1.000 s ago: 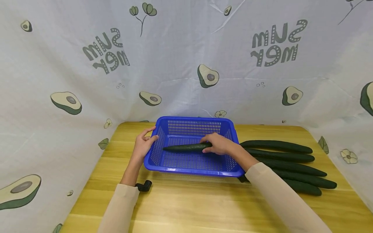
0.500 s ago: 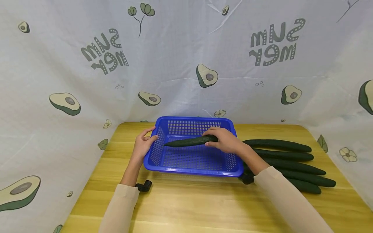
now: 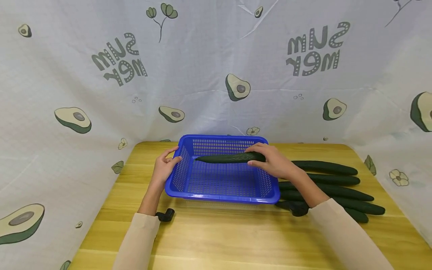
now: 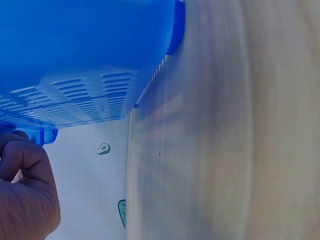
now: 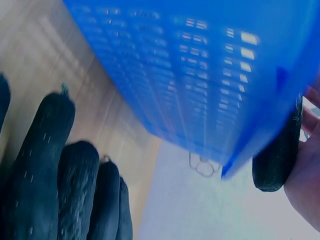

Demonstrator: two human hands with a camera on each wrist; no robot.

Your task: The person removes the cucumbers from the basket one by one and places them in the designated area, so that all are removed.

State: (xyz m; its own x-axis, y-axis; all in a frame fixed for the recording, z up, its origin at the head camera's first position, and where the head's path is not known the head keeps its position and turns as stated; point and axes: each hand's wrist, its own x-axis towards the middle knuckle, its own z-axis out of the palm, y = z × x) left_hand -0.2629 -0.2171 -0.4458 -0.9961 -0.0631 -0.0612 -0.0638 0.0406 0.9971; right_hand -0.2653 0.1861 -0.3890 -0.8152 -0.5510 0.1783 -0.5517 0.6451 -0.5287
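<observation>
A blue plastic basket (image 3: 222, 197) with slotted walls stands on the wooden table. My left hand (image 3: 163, 167) holds its left rim, thumb on the inner side. In the left wrist view the curled fingers of the left hand (image 4: 27, 185) show beside the basket wall. Over the basket's right part, my right hand (image 3: 275, 163) grips the thick end of a long dark green cucumber (image 3: 224, 158). The cucumber lies level across the basket's upper part, its thin tip pointing left. In the right wrist view the held cucumber's blunt end (image 5: 272, 172) sticks out past the basket rim.
Several more cucumbers (image 3: 341, 191) lie side by side on the table right of the basket, partly hidden by the right forearm. Black wrist straps (image 3: 165, 215) sit at the sleeves. A white curtain (image 3: 202, 75) printed with avocados hangs behind the wooden table (image 3: 216, 232).
My right hand has raised the cucumber from inside the basket and moved it towards the back and right. The left hand has stayed on the rim.
</observation>
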